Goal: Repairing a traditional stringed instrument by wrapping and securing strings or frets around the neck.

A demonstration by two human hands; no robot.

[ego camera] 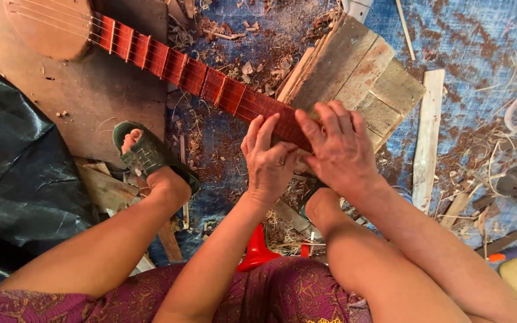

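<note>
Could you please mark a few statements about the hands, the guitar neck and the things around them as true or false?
1. Both hands rest on the guitar neck. True: the left hand and the right hand lie side by side on its near end.
2. The neck's near end lies on a wooden block. True.
3. The fretboard is painted blue. False: it is red-brown with pale frets; the blue is the tarp on the ground.
4. The person's foot is bare. False: the foot at left wears a green sandal.
5. The right hand holds a hammer. False: it holds no tool; its fingers lie flat on the neck.
</note>
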